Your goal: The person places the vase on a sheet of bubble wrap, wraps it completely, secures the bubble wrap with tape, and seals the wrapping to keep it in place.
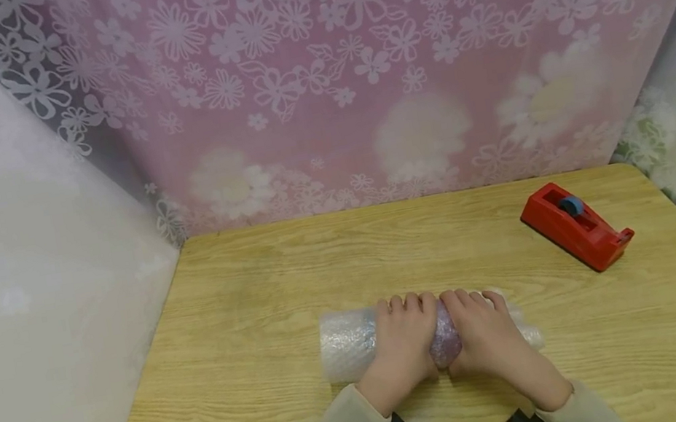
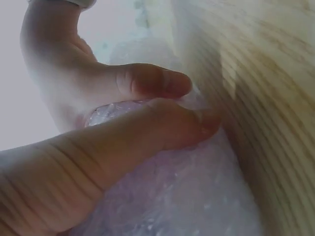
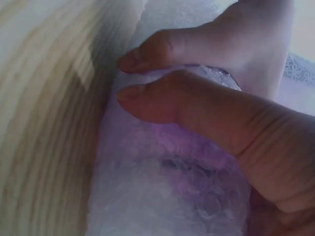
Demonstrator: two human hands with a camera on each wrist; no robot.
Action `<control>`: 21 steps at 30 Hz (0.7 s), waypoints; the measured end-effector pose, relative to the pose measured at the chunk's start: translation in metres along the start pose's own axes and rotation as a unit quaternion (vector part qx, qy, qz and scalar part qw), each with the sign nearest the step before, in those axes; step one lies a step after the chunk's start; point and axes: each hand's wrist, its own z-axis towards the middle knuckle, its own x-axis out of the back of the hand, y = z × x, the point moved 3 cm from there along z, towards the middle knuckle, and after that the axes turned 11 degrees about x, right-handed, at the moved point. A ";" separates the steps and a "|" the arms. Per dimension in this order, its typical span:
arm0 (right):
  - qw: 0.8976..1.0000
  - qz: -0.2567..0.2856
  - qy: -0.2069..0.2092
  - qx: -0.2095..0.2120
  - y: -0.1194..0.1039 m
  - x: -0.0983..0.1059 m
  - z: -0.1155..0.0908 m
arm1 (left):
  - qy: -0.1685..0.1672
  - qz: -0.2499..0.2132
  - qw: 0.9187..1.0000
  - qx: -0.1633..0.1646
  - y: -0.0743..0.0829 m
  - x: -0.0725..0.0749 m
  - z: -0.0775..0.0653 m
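Note:
A roll of bubble wrap point(image 1: 347, 346) lies sideways near the table's front, with something purple showing through its middle layers. My left hand point(image 1: 403, 337) grips it left of centre, fingers over the far side and thumb on the near side. Close beside it, my right hand point(image 1: 484, 328) grips the roll the same way on the right. In the left wrist view the left thumb point(image 2: 147, 128) presses the bubble wrap point(image 2: 197, 196). The right wrist view has the right thumb point(image 3: 187, 98) on the wrap point(image 3: 147, 196), near the other thumb. What is inside the wrap cannot be made out.
A red tape dispenser point(image 1: 575, 225) with a blue roll core stands at the back right of the wooden table point(image 1: 243, 285). A pink flowered curtain point(image 1: 307, 98) hangs behind the table, with pale cloth on the left and right.

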 end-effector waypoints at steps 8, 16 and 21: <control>0.999 0.007 -0.027 0.018 0.002 0.002 0.007 | -0.008 -0.014 1.000 -0.002 -0.004 -0.004 0.003; 0.997 0.027 -0.063 0.025 0.005 0.006 0.014 | -0.047 -0.054 0.997 0.000 -0.009 -0.003 0.009; 0.995 0.035 -0.081 0.040 0.009 0.007 0.016 | -0.056 -0.075 0.996 -0.003 -0.010 -0.003 0.010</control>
